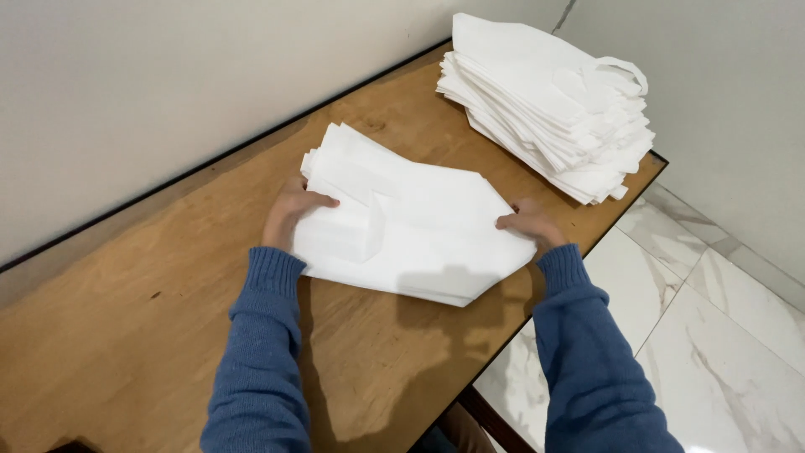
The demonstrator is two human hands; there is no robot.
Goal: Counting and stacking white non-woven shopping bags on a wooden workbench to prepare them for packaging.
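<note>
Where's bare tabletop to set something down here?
Widest bare wood lies outside the left hand, between the wall and the near edge. A smaller patch sits between the held stack and the far stack. The corner under the far stack and the right hand side are crowded.

Head view, steeply down, near table [126,335]

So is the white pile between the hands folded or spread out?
Folded: the near pile shows stacked layered edges and a folded flap on top.
</note>
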